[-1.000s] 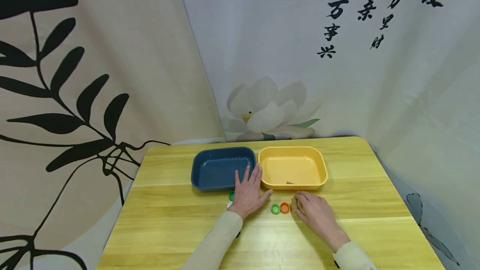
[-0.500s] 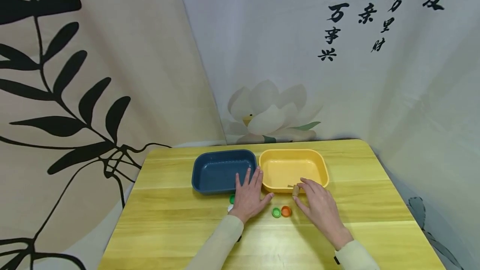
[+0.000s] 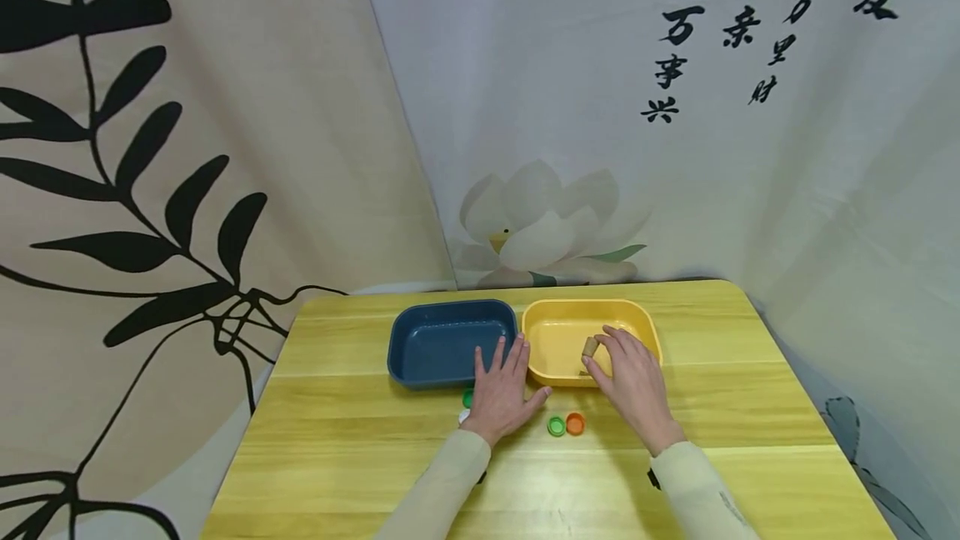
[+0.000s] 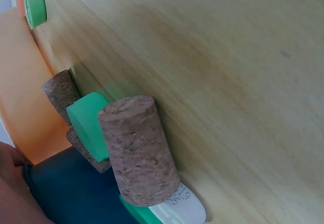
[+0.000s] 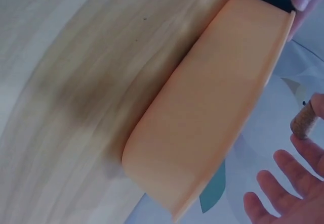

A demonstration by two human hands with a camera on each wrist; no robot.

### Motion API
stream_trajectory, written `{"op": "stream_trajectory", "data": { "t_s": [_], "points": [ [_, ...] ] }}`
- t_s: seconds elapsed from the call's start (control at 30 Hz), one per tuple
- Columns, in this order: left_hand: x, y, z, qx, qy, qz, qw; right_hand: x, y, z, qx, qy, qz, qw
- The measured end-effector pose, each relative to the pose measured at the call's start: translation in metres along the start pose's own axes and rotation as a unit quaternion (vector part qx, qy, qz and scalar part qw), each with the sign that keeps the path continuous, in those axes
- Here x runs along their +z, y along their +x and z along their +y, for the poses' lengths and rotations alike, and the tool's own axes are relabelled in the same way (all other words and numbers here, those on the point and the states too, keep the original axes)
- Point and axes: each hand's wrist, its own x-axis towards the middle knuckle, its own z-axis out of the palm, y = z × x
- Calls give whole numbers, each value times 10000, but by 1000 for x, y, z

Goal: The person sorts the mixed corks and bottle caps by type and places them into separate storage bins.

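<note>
My right hand (image 3: 636, 382) pinches a cork (image 3: 590, 347) between thumb and index finger, above the yellow tray (image 3: 551, 340); in the right wrist view its other fingers are spread. My left hand (image 3: 501, 397) lies with fingers extended and spread over the right front corner of the blue tray (image 3: 442, 344). Close by it, the left wrist view shows an upright cork (image 4: 139, 150), two smaller-looking corks (image 4: 62, 93), a green bottle cap (image 4: 88, 120) and a white cap (image 4: 187, 206). From the head, this hand hides most of these.
A light green cap (image 3: 556, 426) and an orange cap (image 3: 575, 423) lie side by side on the wooden table (image 3: 322, 440), in front of the yellow tray. A small brown piece (image 3: 584, 373) shows just inside that tray's front rim. A printed cloth (image 3: 525, 107) hangs behind.
My right hand has picked up the cork from beside the orange cap and carried it up and forward over the yellow tray. My left hand stays by the blue tray.
</note>
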Motion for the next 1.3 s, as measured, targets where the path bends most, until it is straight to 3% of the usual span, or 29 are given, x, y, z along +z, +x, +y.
{"op": "stream_trajectory", "data": {
  "t_s": [0.4, 0.67, 1.07, 1.17, 1.3],
  "points": [
    [-2, 1, 1, 3, 210, -24, 9998, 16, 19, 3, 270, -261, -451, 9983],
    [-3, 1, 1, -36, 33, -91, 9999, 28, 25, 5, 523, -498, -759, 9945],
    [-1, 0, 3, -84, 14, -156, 9998, 36, 26, 8, 966, -615, -1623, 9801],
    [-1, 0, 3, -75, -27, -131, 9999, 29, 25, 9, 1000, -553, -1650, 9796],
    [0, 0, 2, -68, 57, -128, 9999, 18, 20, 11, 957, -394, -1366, 9852]
  ]
}}
